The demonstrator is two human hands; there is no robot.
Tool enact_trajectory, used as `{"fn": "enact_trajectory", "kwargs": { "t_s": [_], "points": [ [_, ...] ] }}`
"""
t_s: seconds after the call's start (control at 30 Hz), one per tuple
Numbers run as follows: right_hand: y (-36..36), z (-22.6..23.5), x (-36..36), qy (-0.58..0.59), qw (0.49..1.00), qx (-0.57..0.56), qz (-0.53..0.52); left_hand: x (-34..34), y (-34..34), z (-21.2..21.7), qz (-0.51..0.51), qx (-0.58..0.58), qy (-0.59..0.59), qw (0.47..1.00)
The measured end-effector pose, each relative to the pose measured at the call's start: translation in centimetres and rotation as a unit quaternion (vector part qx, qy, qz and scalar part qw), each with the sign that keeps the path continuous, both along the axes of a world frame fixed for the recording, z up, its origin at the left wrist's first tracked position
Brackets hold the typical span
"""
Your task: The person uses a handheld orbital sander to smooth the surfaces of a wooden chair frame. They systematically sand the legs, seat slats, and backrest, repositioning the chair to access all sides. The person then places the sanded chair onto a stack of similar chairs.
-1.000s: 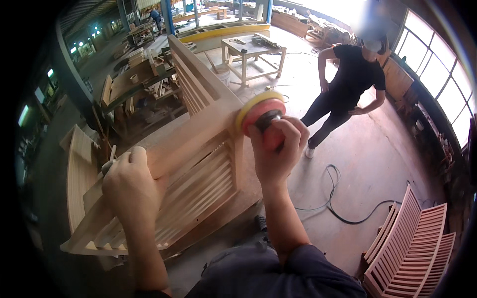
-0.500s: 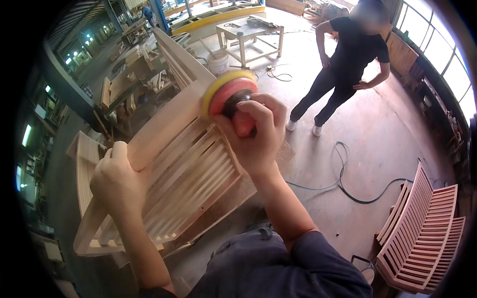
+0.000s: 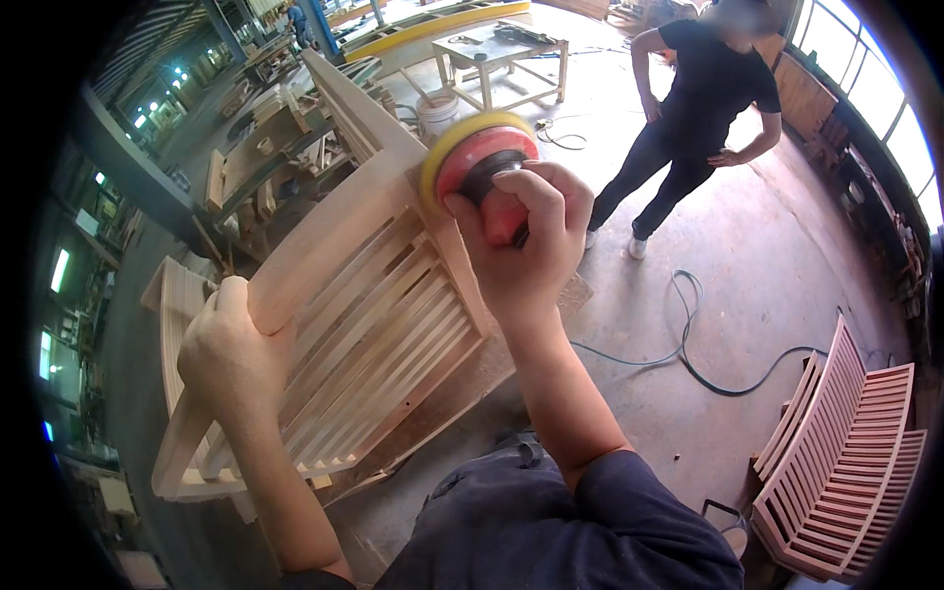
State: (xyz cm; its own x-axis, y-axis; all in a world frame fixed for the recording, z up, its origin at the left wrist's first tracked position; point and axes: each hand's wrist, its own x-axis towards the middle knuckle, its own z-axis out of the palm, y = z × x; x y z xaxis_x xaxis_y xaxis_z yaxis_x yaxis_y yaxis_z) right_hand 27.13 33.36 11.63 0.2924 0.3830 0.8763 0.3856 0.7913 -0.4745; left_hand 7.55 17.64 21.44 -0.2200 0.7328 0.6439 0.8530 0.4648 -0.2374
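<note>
A pale wooden slatted bench frame (image 3: 339, 241) lies tilted in front of me, its broad top rail running from lower left to upper right. My left hand (image 3: 236, 349) is wrapped round that rail near its lower-left part. In my right hand (image 3: 541, 236) is a red and black orbital sander (image 3: 482, 167) with a yellow pad. The fingers curl over the sander's body. Its pad stands on edge beside the rail's upper-right end; whether it touches the wood I cannot tell.
A person (image 3: 703, 108) in dark clothes stands ahead on the right, hands on hips. A hose (image 3: 683, 339) loops over the floor. Reddish slatted benches (image 3: 836, 462) stand at the lower right. Farther off are a worktable (image 3: 501, 54), a white bucket (image 3: 439, 113) and stacked wood (image 3: 241, 182).
My right hand and the sander have shifted slightly right, off the end of the rail. My left hand keeps its hold. The whole view has turned a little.
</note>
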Motion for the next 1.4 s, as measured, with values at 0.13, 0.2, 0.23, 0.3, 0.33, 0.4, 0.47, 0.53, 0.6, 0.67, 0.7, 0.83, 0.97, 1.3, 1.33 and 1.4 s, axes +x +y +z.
{"fn": "enact_trajectory", "kwargs": {
  "t_s": [0.13, 0.2, 0.23, 0.3, 0.33, 0.4, 0.47, 0.53, 0.6, 0.67, 0.7, 0.83, 0.97, 1.3, 1.33, 1.4],
  "points": [
    [-0.7, -0.1, -0.1, -0.04, 0.999, 0.001, 0.017, 0.2, 0.0, 0.1, 0.011, -0.001, -0.006, 1.0],
    [-0.4, -0.3, 0.0, -0.019, 1.0, 0.007, 0.022, 0.1, -0.1, 0.0, 0.007, 0.001, -0.004, 1.0],
    [-0.2, -0.3, 0.0, -0.008, 1.0, 0.011, 0.025, 0.1, -0.1, 0.1, 0.008, -0.001, -0.003, 1.0],
    [-0.2, -0.1, 0.1, -0.01, 1.0, -0.004, 0.0, 0.3, 0.0, 0.1, 0.01, -0.004, -0.002, 1.0],
    [-0.3, 0.0, 0.1, -0.011, 1.0, -0.013, -0.013, 0.3, 0.0, 0.1, 0.015, -0.006, -0.007, 1.0],
    [-0.6, -0.2, 0.1, -0.035, 0.999, 0.0, 0.034, 0.3, 0.0, 0.1, 0.026, -0.011, -0.017, 0.999],
    [-0.3, -0.7, 0.0, -0.049, 0.997, 0.014, 0.065, 0.1, 0.0, 0.0, 0.006, 0.004, -0.01, 1.0],
    [0.7, -1.8, 1.2, -0.051, 0.998, -0.003, 0.025, -0.1, 0.0, -0.2, -0.003, 0.013, -0.012, 1.0],
    [2.3, -3.1, 3.4, -0.045, 0.997, -0.061, -0.006, -0.1, 0.3, -0.3, -0.008, 0.018, -0.02, 1.0],
    [3.4, -5.4, 6.0, -0.047, 0.984, -0.173, -0.014, -0.1, 0.4, -0.5, 0.013, 0.003, -0.021, 1.0],
    [3.6, -6.8, 7.3, -0.054, 0.971, -0.232, -0.009, 0.0, 0.4, -0.4, 0.026, -0.003, -0.021, 0.999],
    [3.5, -15.4, 12.3, -0.136, 0.923, -0.348, 0.086, 0.3, 0.1, 0.3, 0.027, -0.031, -0.043, 0.998],
    [1.5, -21.3, 16.0, -0.238, 0.834, -0.481, 0.128, 1.4, 0.2, 1.9, -0.013, -0.083, -0.108, 0.991],
    [4.8, -24.5, 17.3, -0.343, 0.733, -0.547, 0.212, 6.3, 8.5, 0.3, -0.03, -0.038, -0.108, 0.993],
    [5.6, -24.8, 16.8, -0.352, 0.738, -0.534, 0.216, 6.7, 8.8, 0.4, -0.005, -0.048, -0.116, 0.992],
    [7.2, -25.6, 15.9, -0.37, 0.745, -0.508, 0.225, 6.7, 8.9, 0.3, -0.006, -0.041, -0.11, 0.993]
  ]
}}
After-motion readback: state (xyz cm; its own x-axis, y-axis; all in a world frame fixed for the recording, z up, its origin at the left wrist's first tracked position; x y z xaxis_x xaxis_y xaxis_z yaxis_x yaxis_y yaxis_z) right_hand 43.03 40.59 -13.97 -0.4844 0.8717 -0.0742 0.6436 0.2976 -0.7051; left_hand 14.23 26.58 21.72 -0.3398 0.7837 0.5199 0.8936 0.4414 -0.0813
